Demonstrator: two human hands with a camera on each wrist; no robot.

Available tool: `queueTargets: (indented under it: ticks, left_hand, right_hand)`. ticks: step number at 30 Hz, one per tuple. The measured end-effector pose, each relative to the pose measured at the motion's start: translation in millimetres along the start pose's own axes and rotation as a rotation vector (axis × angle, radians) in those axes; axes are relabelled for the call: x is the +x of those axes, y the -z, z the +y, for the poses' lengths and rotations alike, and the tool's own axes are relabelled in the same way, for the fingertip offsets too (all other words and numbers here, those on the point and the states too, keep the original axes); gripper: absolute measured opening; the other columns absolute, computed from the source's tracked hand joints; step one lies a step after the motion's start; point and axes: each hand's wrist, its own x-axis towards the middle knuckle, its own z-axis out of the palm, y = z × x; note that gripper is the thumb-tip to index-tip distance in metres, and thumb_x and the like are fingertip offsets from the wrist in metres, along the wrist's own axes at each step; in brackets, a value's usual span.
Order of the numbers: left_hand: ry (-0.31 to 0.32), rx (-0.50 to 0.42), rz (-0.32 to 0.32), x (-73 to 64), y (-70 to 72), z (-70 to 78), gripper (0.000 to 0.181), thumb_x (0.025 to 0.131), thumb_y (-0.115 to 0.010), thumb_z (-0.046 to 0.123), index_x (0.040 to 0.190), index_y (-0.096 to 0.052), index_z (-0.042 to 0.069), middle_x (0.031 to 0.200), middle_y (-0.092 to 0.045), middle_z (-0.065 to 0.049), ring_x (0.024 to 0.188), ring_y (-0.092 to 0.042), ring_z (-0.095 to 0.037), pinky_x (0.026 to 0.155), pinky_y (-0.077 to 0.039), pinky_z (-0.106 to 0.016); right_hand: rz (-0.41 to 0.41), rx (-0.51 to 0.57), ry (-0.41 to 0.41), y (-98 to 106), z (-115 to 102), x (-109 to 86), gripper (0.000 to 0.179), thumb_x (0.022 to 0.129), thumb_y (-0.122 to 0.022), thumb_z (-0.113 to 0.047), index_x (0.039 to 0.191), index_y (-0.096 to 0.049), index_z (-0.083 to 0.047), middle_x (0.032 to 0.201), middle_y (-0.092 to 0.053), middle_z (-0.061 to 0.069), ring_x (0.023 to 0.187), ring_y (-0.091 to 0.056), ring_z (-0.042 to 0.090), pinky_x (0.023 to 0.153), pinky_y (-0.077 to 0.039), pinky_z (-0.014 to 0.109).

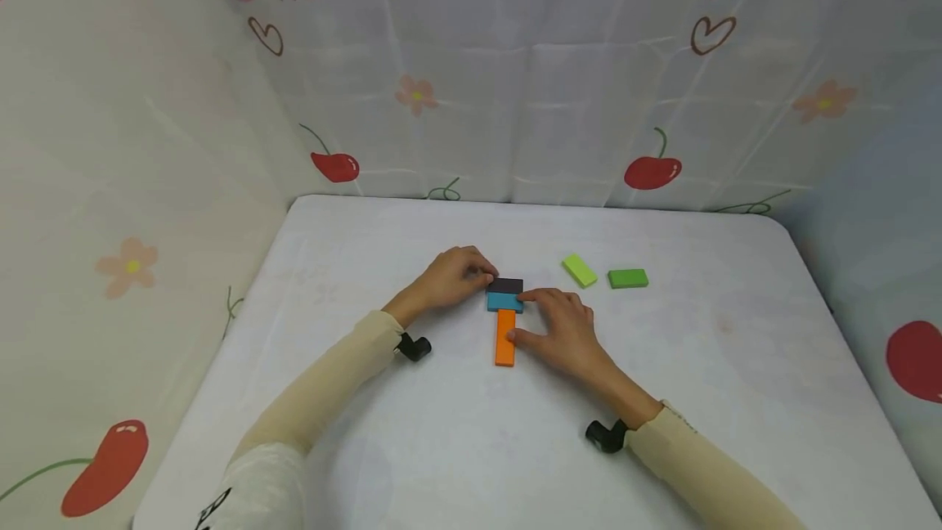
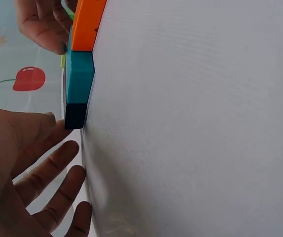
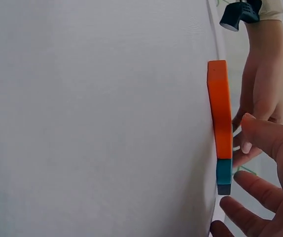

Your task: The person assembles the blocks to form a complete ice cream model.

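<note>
Three flat rectangular blocks lie together on the white table. A black block (image 1: 505, 285) is farthest back, a blue block (image 1: 503, 302) lies against its front side, and an orange block (image 1: 504, 338) runs lengthwise toward the person from the blue one, forming a T-like shape. My left hand (image 1: 459, 276) is at the left end of the black block, its index fingertip at that end in the left wrist view, other fingers spread. My right hand (image 1: 565, 330) is on the right side, index fingertip at the blue block's right end and thumb by the orange block's edge.
A yellow-green block (image 1: 580, 270) and a green block (image 1: 628, 278) lie apart to the right, behind the right hand. The white-covered table (image 1: 368, 448) meets a printed curtain (image 1: 515, 88) at its back edge. Black wrist cameras (image 1: 607, 437) hang below both sleeves.
</note>
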Motion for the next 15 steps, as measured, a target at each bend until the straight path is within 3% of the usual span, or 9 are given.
queueTargets:
  ticks: [7, 13, 15]
  left_hand:
    - [-0.03, 0.063, 0.033, -11.8, -2.8, 2.6, 0.021, 0.107, -0.067, 0.025, 0.121, -0.082, 0.02, 0.127, -0.075, 0.002, 0.124, -0.067, -0.021, 0.113, -0.051, -0.047]
    - [-0.082, 0.168, 0.04, -27.1, -2.8, 11.5, 0.026, 0.108, -0.066, 0.03, 0.129, -0.079, 0.022, 0.136, -0.071, 0.004, 0.125, -0.064, -0.022, 0.11, -0.051, -0.045]
    - [-0.108, 0.217, 0.039, -33.1, -4.4, 16.6, 0.029, 0.107, -0.067, 0.034, 0.133, -0.077, 0.024, 0.14, -0.07, 0.005, 0.126, -0.062, -0.021, 0.107, -0.051, -0.043]
  right_hand:
    - [0.034, 0.042, -0.055, 14.5, 10.2, 7.1, 0.045, 0.094, -0.083, -0.039, 0.132, -0.072, -0.019, 0.143, -0.068, 0.008, 0.141, -0.056, 0.037, 0.115, -0.029, 0.065]
    - [0.139, 0.022, -0.086, 30.3, 29.8, 16.1, 0.035, 0.098, -0.079, -0.035, 0.127, -0.073, -0.017, 0.136, -0.069, 0.011, 0.132, -0.06, 0.036, 0.113, -0.03, 0.065]
    - [0.182, 0.023, -0.084, 34.9, 37.9, 18.7, 0.034, 0.098, -0.079, -0.033, 0.126, -0.073, -0.015, 0.131, -0.071, 0.011, 0.124, -0.063, 0.034, 0.111, -0.036, 0.061]
